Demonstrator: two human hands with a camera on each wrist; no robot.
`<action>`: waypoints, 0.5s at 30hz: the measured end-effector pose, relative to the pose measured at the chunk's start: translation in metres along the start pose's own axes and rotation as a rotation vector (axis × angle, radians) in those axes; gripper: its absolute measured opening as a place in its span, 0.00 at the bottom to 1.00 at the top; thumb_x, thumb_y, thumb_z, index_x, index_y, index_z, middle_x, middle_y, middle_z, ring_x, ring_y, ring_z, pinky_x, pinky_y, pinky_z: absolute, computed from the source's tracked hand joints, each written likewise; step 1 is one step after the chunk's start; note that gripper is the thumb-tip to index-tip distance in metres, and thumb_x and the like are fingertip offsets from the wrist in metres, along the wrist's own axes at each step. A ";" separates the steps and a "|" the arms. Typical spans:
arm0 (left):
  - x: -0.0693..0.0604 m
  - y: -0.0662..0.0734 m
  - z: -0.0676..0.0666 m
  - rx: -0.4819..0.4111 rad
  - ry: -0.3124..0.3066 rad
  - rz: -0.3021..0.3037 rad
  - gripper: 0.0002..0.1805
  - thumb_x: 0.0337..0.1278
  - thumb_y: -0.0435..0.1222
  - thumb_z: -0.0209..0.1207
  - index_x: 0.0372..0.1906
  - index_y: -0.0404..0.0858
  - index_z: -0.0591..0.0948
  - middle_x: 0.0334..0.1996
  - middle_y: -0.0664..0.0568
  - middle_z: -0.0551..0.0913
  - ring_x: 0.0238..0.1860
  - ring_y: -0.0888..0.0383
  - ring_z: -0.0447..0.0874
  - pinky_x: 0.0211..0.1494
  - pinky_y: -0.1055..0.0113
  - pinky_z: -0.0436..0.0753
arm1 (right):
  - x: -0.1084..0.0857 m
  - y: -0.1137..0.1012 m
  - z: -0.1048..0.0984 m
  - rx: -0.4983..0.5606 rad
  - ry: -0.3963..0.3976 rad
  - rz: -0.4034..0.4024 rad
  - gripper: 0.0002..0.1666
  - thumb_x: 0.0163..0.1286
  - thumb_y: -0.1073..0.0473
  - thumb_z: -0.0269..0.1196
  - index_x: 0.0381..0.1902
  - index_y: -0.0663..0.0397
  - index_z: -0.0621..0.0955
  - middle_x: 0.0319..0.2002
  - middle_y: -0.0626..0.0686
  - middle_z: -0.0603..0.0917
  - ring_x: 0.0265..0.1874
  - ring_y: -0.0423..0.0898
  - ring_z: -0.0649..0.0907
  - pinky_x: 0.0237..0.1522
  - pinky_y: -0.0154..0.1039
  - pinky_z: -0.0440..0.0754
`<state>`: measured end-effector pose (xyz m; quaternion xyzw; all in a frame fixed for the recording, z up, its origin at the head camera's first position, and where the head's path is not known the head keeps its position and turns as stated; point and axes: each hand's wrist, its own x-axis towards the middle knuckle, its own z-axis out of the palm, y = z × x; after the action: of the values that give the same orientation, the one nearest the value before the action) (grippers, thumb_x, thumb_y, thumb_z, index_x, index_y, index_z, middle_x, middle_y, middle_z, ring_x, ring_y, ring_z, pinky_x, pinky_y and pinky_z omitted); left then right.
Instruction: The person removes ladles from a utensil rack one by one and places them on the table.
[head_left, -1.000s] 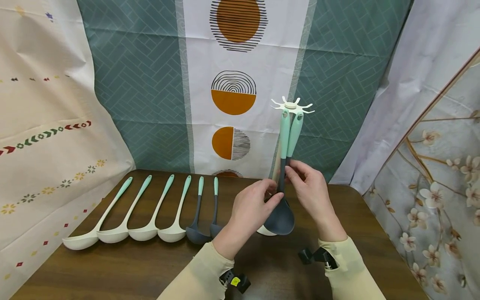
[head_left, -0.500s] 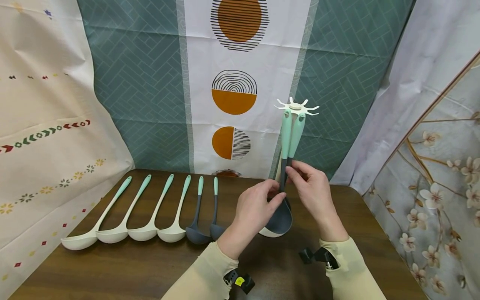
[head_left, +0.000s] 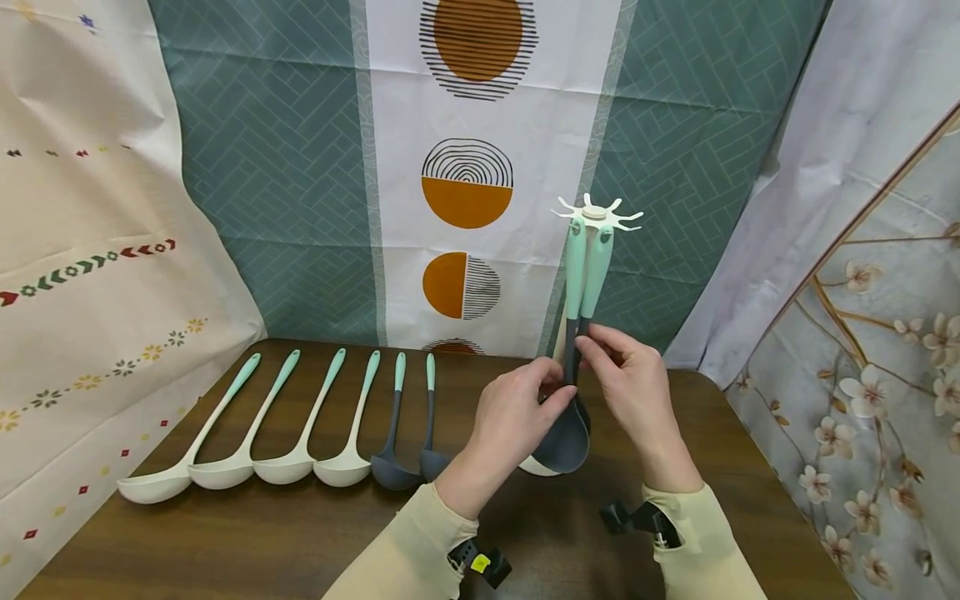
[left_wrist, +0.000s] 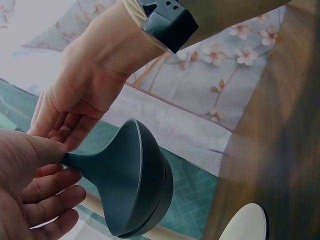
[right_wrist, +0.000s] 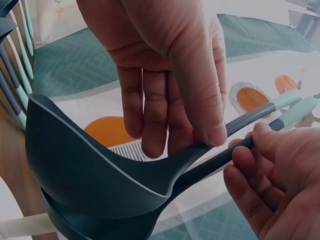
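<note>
Two dark grey ladles with mint handles stand upright, bowls down, in front of a white stand whose top is a ring of hooks (head_left: 596,214). My left hand (head_left: 513,412) pinches the front ladle (head_left: 575,267) low on its shaft, just above the bowl. Higher up, my right hand (head_left: 630,383) pinches the shaft of the second ladle (head_left: 597,271). The right wrist view shows the two bowls nested, the front bowl (right_wrist: 90,165) over the other. Both handle tops overlap the hooks; whether they hang there I cannot tell. Fingers partly hide the shafts.
To the left, a row of several ladles lies on the brown table (head_left: 285,533): cream ones (head_left: 285,471) and two dark grey ones (head_left: 393,473), all mint-handled. The stand's white base (left_wrist: 245,225) rests on the table. Patterned cloths (head_left: 300,167) hang behind and at both sides.
The hook ring and both ladles have shifted slightly right in the head view, my left hand moving with them. Both hands keep their pinch on the shafts.
</note>
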<state>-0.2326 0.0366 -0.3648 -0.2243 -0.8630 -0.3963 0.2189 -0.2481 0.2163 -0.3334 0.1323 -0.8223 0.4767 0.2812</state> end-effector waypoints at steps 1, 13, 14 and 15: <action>0.000 0.000 0.000 -0.006 -0.002 0.001 0.10 0.72 0.43 0.74 0.51 0.47 0.89 0.42 0.60 0.92 0.38 0.62 0.86 0.41 0.70 0.82 | -0.001 -0.001 -0.001 0.005 0.001 0.003 0.11 0.81 0.52 0.71 0.51 0.50 0.93 0.31 0.52 0.89 0.31 0.41 0.86 0.26 0.33 0.76; -0.001 0.003 -0.011 -0.025 -0.035 0.008 0.06 0.73 0.39 0.73 0.48 0.45 0.88 0.37 0.59 0.91 0.38 0.57 0.88 0.39 0.66 0.81 | -0.009 -0.004 -0.004 0.017 0.009 0.004 0.14 0.81 0.55 0.70 0.58 0.54 0.92 0.44 0.53 0.94 0.34 0.42 0.87 0.35 0.29 0.81; -0.001 0.003 -0.012 -0.023 -0.037 0.008 0.06 0.73 0.39 0.73 0.48 0.45 0.88 0.37 0.59 0.91 0.37 0.58 0.87 0.38 0.66 0.80 | -0.009 -0.004 -0.004 0.014 0.009 0.001 0.14 0.82 0.55 0.70 0.58 0.54 0.92 0.43 0.53 0.93 0.34 0.44 0.87 0.36 0.28 0.81; -0.002 0.003 -0.013 -0.022 -0.040 0.006 0.06 0.73 0.39 0.73 0.47 0.45 0.88 0.37 0.59 0.91 0.36 0.58 0.87 0.38 0.66 0.80 | -0.010 -0.004 -0.004 0.012 0.009 -0.005 0.13 0.82 0.56 0.69 0.58 0.54 0.92 0.42 0.53 0.93 0.34 0.46 0.87 0.37 0.28 0.81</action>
<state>-0.2267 0.0280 -0.3562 -0.2373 -0.8620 -0.4005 0.2005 -0.2373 0.2176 -0.3349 0.1339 -0.8178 0.4816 0.2852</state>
